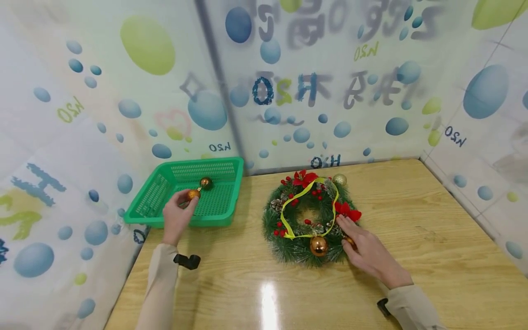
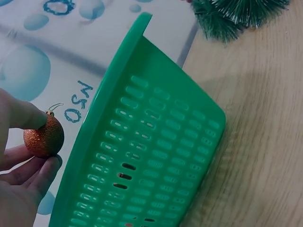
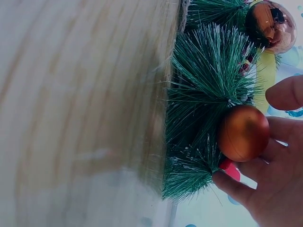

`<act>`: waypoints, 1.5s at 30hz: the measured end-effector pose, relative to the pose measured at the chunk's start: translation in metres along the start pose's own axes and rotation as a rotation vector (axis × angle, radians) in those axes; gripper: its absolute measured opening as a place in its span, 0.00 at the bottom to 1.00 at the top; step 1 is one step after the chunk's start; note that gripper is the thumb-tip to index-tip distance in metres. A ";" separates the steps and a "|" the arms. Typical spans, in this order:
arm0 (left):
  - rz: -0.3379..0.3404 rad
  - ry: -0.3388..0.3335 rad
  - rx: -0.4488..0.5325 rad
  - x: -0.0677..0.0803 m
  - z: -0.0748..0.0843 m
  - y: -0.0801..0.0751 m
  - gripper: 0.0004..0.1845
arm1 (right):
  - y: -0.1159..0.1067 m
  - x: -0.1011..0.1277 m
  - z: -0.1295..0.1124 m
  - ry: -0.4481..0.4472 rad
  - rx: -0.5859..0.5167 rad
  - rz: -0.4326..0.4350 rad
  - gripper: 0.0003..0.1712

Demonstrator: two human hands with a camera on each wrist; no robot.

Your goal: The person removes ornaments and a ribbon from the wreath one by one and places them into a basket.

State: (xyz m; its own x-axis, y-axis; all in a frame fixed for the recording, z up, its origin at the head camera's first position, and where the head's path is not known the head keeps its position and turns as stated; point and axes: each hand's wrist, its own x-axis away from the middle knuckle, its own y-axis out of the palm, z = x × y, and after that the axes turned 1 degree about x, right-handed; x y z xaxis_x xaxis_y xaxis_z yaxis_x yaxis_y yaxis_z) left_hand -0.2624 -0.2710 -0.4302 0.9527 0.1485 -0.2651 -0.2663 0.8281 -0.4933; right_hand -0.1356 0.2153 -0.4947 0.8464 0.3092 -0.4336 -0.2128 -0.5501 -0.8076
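Observation:
My left hand (image 1: 178,214) pinches a glittery copper Christmas ball (image 2: 44,137) by its sides, above the near part of a green plastic basket (image 1: 237,183). Inside the basket lies a shiny brown Christmas ball (image 1: 206,184). A green Christmas wreath (image 1: 274,245) lies on the table to the right. My right hand (image 1: 371,252) rests at the wreath's right side, fingers extended against a matte copper ball (image 3: 244,133); its thumb stands apart from that ball. At the wreath's front sits a shiny copper ball (image 1: 319,246). A yellow ribbon (image 1: 283,213) loops over the wreath.
Red flowers (image 1: 304,178), red berries and a pine cone (image 1: 277,205) decorate the wreath, with a pale gold ball (image 1: 340,179) at its back right. The wooden table (image 1: 231,284) meets a patterned curtain (image 1: 264,128) behind the basket and wreath.

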 end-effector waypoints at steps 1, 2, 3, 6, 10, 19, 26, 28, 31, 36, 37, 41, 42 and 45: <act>-0.008 -0.008 -0.005 -0.002 0.000 0.000 0.25 | 0.000 0.000 0.000 0.005 0.002 -0.003 0.33; -0.015 -0.016 -0.010 -0.003 -0.001 -0.001 0.25 | 0.000 0.001 0.001 0.013 0.000 -0.007 0.33; -0.025 -0.024 -0.010 -0.004 -0.001 -0.001 0.26 | 0.000 0.001 0.001 0.019 -0.001 -0.013 0.33; -0.052 -0.048 -0.018 -0.008 -0.003 -0.001 0.27 | 0.001 0.001 0.001 0.034 -0.003 -0.029 0.34; -0.072 -0.066 -0.065 -0.014 -0.007 -0.004 0.27 | 0.001 0.001 0.002 0.039 -0.005 -0.046 0.34; -0.099 -0.069 -0.119 -0.032 -0.012 -0.012 0.27 | -0.001 0.002 0.002 0.040 -0.003 -0.044 0.34; -0.144 -0.102 -0.162 -0.045 -0.014 -0.020 0.28 | 0.000 0.001 0.002 0.034 -0.004 -0.046 0.35; -0.165 -0.110 -0.163 -0.048 -0.012 -0.021 0.29 | 0.000 0.001 0.002 0.036 -0.003 -0.043 0.35; -0.191 -0.108 -0.187 -0.050 -0.010 -0.022 0.29 | 0.000 0.001 0.002 0.032 -0.006 -0.041 0.35; -0.216 -0.105 -0.213 -0.051 -0.006 -0.022 0.28 | 0.000 0.001 0.000 0.020 -0.004 -0.026 0.34; -0.219 -0.102 -0.213 -0.051 -0.006 -0.022 0.29 | 0.001 0.001 0.000 0.021 -0.004 -0.024 0.34; -0.225 -0.079 -0.203 -0.053 -0.010 -0.022 0.29 | 0.002 0.001 0.000 0.019 0.000 -0.024 0.34; -0.222 -0.067 -0.195 -0.053 -0.010 -0.022 0.28 | 0.002 0.001 0.000 0.016 0.003 -0.022 0.34; -0.202 -0.037 -0.165 -0.050 -0.008 -0.020 0.26 | 0.002 0.001 0.000 0.011 0.001 -0.016 0.34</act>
State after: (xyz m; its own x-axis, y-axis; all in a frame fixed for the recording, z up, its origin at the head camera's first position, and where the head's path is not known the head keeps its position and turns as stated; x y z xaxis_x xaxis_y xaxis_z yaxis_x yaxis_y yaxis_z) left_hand -0.3059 -0.2991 -0.4134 0.9929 0.0111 -0.1184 -0.0873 0.7439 -0.6625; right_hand -0.1353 0.2147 -0.4969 0.8548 0.3099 -0.4162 -0.1994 -0.5443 -0.8149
